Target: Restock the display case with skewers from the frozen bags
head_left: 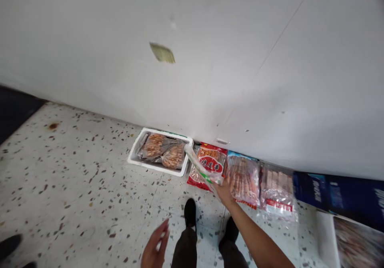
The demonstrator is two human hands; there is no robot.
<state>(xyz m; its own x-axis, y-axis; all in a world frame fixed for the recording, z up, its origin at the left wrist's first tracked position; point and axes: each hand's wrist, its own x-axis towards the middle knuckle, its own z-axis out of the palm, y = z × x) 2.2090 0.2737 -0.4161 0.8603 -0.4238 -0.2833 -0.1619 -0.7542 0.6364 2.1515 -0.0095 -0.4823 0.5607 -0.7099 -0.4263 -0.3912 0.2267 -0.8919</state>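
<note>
My right hand [222, 190] grips the near end of a white foam lid [198, 166] with green print, held edge-on above the floor. Its far end reaches the right side of a white foam box [156, 168]. Inside the box are two clear bags of skewers [173, 156]. Beneath the lid lies a red printed bag of skewers [213, 153]. Near the bottom of the view, my left hand [154, 247] hangs with nothing in it, its fingers loosely bent and apart.
Against the white wall [126, 60] lie a blue-edged bag of skewers [243, 176] and a clear meat pack [279, 188]. Dark blue boxes [339, 196] and another foam box [326, 236] are at right. My shoes [190, 212] stand on speckled floor. Another person's shoe [10, 244] shows at lower left.
</note>
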